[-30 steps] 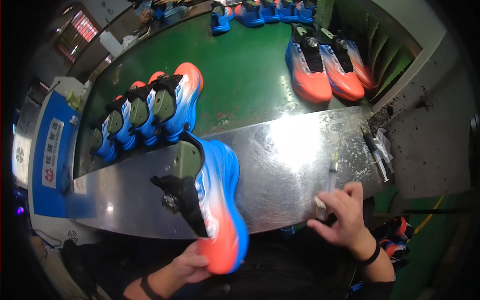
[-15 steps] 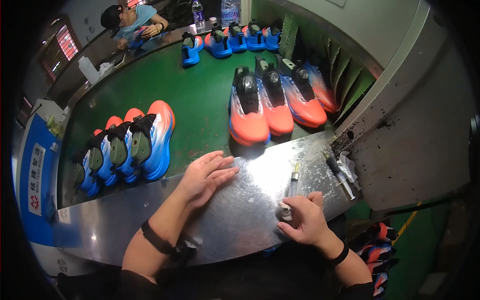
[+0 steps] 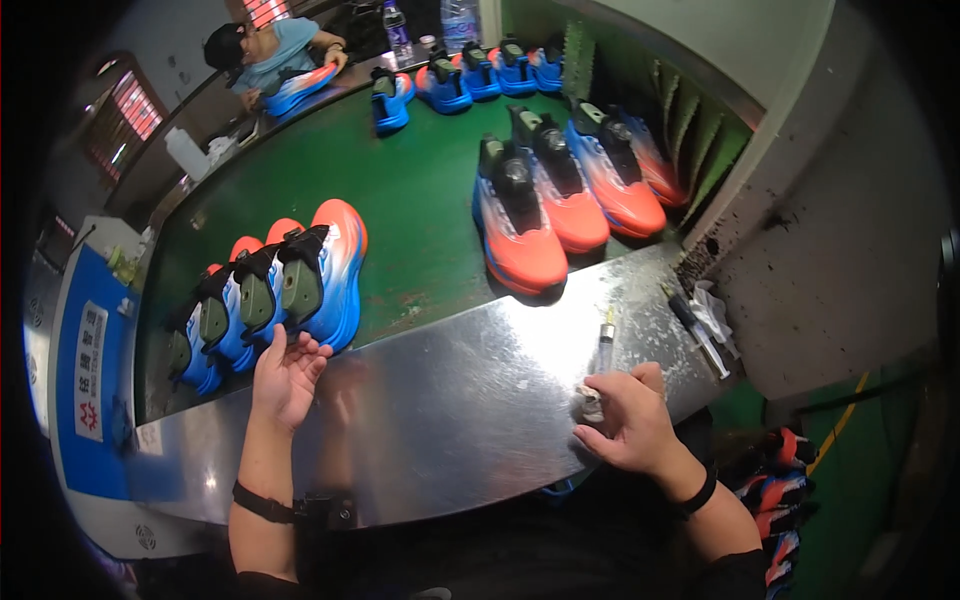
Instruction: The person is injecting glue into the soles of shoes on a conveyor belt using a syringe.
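Note:
My left hand [image 3: 288, 380] hovers at the near end of the left row of shoes, its fingers slightly curled and apart, holding nothing. Closest to it is an orange, white and blue sports shoe [image 3: 345, 275] with a dark green last inside. Over the metal ledge, my right hand [image 3: 632, 418] is closed around a crumpled greyish cloth [image 3: 591, 404]. A clear syringe [image 3: 606, 348] with a yellowish tip points away from that hand. Its rear end is hidden by the fingers, so I cannot tell if they grip it too.
Several matching shoes [image 3: 525, 255] stand on the green surface at the right, and another row [image 3: 450, 90] at the far edge. A second syringe [image 3: 697, 330] lies beside white tissue [image 3: 715, 312]. Across the table, a person [image 3: 280, 60] holds a shoe. A grey panel [image 3: 840, 220] bounds the right.
My left hand has moved left from mid-ledge to the left row of shoes. The right hand keeps its hold on the cloth. The person opposite has turned their shoe into fuller view.

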Action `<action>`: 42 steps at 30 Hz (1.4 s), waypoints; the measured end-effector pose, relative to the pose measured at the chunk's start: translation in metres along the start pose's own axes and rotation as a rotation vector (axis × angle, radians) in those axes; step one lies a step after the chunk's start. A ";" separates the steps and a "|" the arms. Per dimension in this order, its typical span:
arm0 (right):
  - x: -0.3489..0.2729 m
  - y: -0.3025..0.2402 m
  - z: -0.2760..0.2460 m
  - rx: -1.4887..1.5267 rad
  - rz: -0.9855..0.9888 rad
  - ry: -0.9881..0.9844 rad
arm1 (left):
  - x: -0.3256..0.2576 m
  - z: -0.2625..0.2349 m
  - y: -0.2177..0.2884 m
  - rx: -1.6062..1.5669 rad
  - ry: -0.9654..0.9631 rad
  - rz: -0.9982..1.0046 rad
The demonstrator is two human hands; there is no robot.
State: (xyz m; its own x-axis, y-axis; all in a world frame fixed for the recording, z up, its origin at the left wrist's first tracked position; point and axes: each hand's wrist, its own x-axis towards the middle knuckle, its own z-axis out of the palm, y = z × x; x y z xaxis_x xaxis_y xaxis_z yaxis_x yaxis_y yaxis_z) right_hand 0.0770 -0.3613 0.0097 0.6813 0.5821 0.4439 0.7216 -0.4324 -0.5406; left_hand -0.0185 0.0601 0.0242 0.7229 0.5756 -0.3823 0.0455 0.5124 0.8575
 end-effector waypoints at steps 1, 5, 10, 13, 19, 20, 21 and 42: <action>-0.001 0.001 0.000 0.001 -0.011 -0.002 | -0.001 0.002 0.000 0.034 -0.039 0.042; -0.004 0.003 0.001 0.007 -0.030 0.007 | -0.003 0.020 0.007 0.184 -0.133 0.115; 0.003 0.003 -0.005 0.006 -0.074 0.030 | -0.034 0.037 0.018 0.270 -0.252 0.171; 0.020 0.008 -0.015 -0.074 -0.115 -0.024 | -0.080 0.037 0.016 0.346 -0.361 0.152; 0.098 0.033 -0.004 -0.313 -0.094 -0.064 | -0.162 0.053 -0.023 0.443 -0.514 -0.046; 0.109 0.036 0.002 -0.319 -0.105 -0.059 | -0.167 0.054 -0.031 0.424 -0.585 -0.062; 0.119 0.039 0.008 -0.370 -0.084 -0.085 | -0.169 0.053 -0.038 0.493 -0.656 -0.045; 0.049 -0.003 -0.048 0.113 0.156 -0.156 | 0.022 0.001 -0.018 0.485 -0.323 0.063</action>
State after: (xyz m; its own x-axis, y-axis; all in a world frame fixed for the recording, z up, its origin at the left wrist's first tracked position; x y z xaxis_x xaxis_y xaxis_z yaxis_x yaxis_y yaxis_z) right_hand 0.1138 -0.3644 0.0673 0.7499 0.6175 0.2375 0.5847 -0.4508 -0.6745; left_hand -0.0027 0.0629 0.0005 0.9044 0.3336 -0.2661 0.2508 0.0892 0.9639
